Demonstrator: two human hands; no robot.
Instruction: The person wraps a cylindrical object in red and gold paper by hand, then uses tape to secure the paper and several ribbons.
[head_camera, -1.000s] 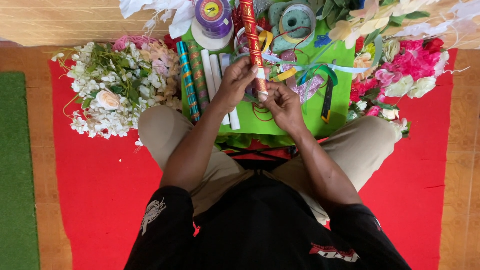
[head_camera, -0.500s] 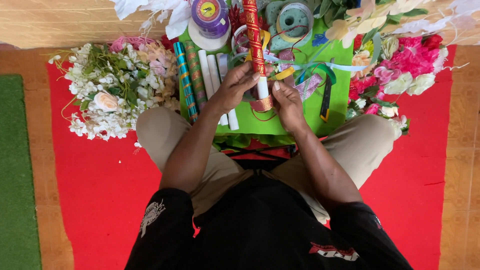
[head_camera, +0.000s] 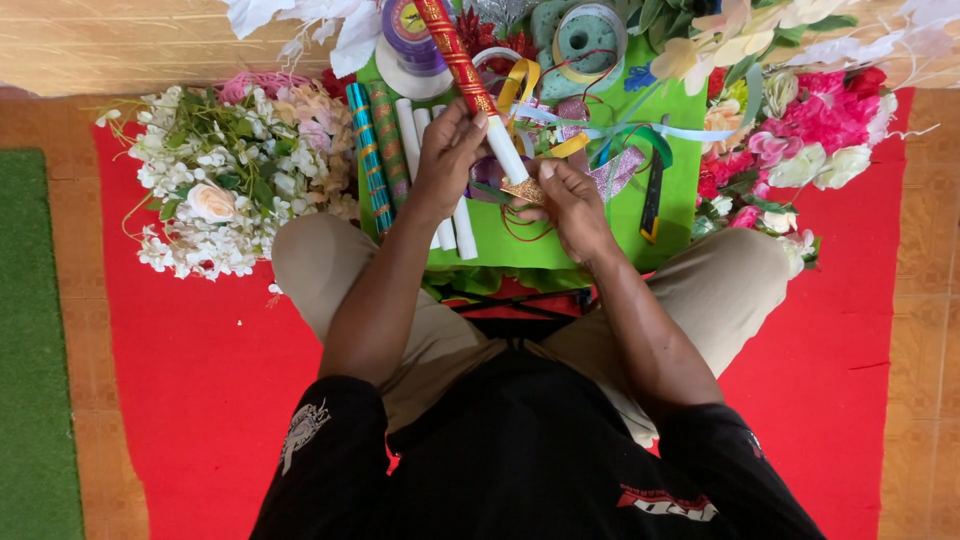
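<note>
So, standing next to this person sitting cross-legged on the bright red felt mat (head_camera: 200, 400), what you notice first is how the stick runs between the two hands. Closest to the body, the right hand (head_camera: 575, 200) has its fingers pinched together on the near, bare end of the long white paper tube partly wrapped in red-and-gold ribbon (head_camera: 470, 85), right where a bit of gold ribbon (head_camera: 522, 190) and loose red thread (head_camera: 520, 225) trail off. I can't tell if that pinch is on the tube itself or just on the ribbon tip.

A little farther out and to the left, the left hand (head_camera: 445, 160) is wrapped firmly round the tube's middle, at the line where the white part meets the wrapped part. So the long axis slants from near-right, by the right hand, up and away to far-left, with the wrapped end poking out past the left hand over the purple spool of ribbon (head_camera: 408, 25). The right hand is nearer to the bare end; the left is nearer to the finished part.

Under the hands lies a green sheet (head_camera: 520, 250), with plain white tubes (head_camera: 462, 225) and a teal-and-gold wrapped tube (head_camera: 368, 160) lying side by side just left of the left hand. Further out, a heap of white artificial flowers (head_camera: 210, 190) sits left, pink and red ones (head_camera: 810, 120) right.
</note>
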